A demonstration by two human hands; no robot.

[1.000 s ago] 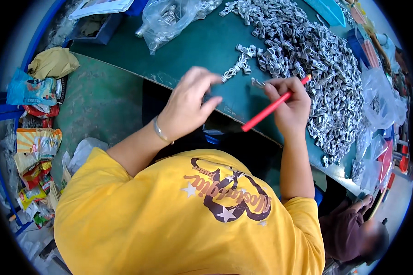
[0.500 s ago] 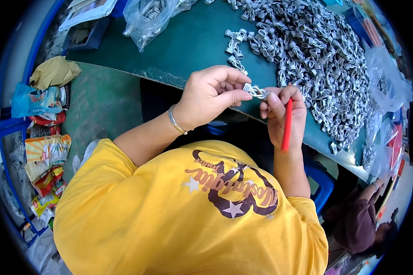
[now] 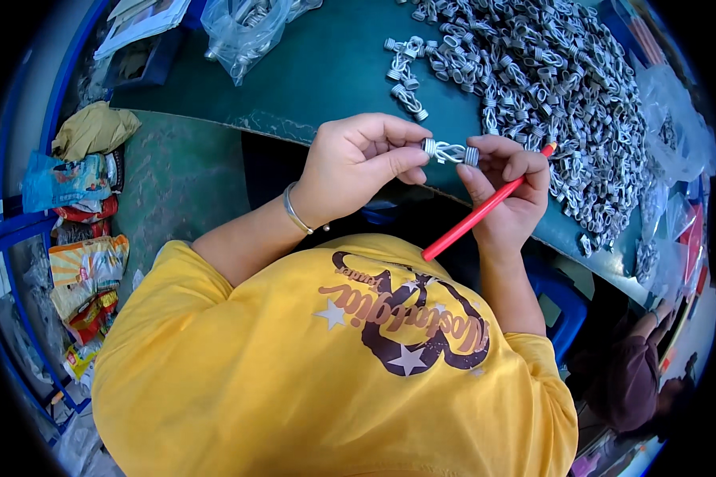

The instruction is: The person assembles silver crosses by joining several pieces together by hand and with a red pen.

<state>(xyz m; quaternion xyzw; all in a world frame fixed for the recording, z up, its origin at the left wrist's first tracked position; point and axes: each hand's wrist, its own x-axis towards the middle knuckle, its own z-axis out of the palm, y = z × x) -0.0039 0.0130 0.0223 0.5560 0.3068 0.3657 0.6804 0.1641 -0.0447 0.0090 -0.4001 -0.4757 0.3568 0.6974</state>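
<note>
Looped piece (image 3: 447,152), ends in left grip (image 3: 362,164), right grip (image 3: 512,208)

Passage for a hand: the green tabletop (image 3: 326,75) between the clear bag (image 3: 250,36), far left, and the small gray cluster (image 3: 403,70). Obstructions: the heaped parts (image 3: 565,103), far right; the gray piece (image 3: 449,151) bridging the left hand (image 3: 346,163) and right hand (image 3: 509,208); the red rod (image 3: 473,218) slanting near-left from the latter.

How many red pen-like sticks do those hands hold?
1: the red stick slants across the right hand. None shows in the left hand, though a small one could be hidden.
</note>
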